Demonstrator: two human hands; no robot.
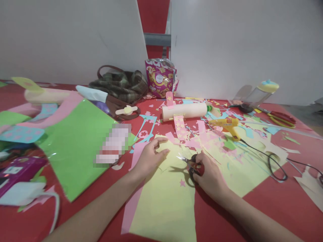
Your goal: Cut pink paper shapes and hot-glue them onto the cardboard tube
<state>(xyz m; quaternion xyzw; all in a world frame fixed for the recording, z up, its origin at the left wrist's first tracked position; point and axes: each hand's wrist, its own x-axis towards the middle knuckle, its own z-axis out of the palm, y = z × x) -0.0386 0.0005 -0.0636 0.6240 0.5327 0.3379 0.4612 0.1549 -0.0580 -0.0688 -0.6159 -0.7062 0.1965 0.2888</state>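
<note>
My right hand [211, 173] is closed around the handles of a pair of black-handled scissors [191, 162], whose blades point left over the yellow paper. My left hand [152, 155] hovers at or rests on the far left of the yellow sheet [164, 205], its thumb and fingers apart with nothing visible between them. Pink paper [131, 211] shows from under the yellow sheet's left side. A small pink star [182, 183] lies on the yellow sheet, below the scissors. Beyond my hands a cream paper tube [185, 111] carries pink strips with yellow stars.
A yellow glue gun [227, 126] with a black cord lies right of the tube among paper scraps. Green sheets [75, 148] cover the left side. Behind are a snack bag [160, 78] and a plaid cloth bag [121, 82]. Red-handled pliers [281, 118] and a clear bottle [259, 94] stand right.
</note>
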